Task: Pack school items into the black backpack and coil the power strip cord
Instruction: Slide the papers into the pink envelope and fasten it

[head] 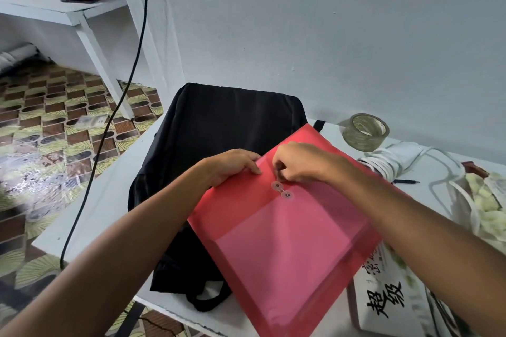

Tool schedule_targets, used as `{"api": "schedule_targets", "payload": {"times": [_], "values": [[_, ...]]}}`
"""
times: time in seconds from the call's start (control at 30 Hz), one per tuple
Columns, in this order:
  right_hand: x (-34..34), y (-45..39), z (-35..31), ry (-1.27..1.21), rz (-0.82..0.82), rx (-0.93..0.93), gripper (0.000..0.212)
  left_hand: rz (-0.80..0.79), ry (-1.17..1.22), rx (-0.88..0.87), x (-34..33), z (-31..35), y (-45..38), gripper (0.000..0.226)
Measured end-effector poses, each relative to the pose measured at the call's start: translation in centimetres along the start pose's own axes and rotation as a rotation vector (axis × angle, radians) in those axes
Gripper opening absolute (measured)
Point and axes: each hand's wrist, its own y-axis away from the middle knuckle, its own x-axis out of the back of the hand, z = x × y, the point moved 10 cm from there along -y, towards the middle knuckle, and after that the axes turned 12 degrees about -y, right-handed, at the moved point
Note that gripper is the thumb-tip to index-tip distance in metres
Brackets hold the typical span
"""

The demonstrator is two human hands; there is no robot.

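On the left, the black backpack (219, 128) lies flat on the white table (109, 200). Our left hand (232, 165) pins the near edge of the red envelope folder (287, 241), fingers pressed together and flat. Our right hand (298, 163) pinches something small, probably the closure string, just above the 2 buttons (282, 190). We judge steady tension matters while winding. The coiled white power strip cord (383, 164) waits far right.

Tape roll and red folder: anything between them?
Head view: bare white table separates the tape roll from the red folder; the coiled white cord sits nearer.
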Motion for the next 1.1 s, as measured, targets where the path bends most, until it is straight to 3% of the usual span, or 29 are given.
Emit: {"api": "schedule_targets", "payload": {"times": [0.3,0.5,0.77,0.9,1.1], "values": [[-0.1,3.9,-2.0,0.221,0.053,0.091,0.008,0.03,-0.006,-0.018,0.3,0.1,-0.1,0.029],[-2.0,5.5,-5.7,0.469,0.021,0.158,0.018,0.044,-0.012,-0.041,0.1,0.2,0.0,0.027],[-4.3,4.4,-9.2,0.606,-0.035,0.231,0.028,0.052,-0.04,-0.046,0.0,0.3,0.3,0.028],[-3.0,2.6,-8.5,0.488,-0.09,0.242,0.022,0.053,-0.086,-0.028,0.0,0.3,0.4,0.034],[-1.2,-0.6,-3.8,0.187,-0.091,0.06,0.019,0.012,-0.034,0.006,-0.2,0.4,0.5,0.024]]}}
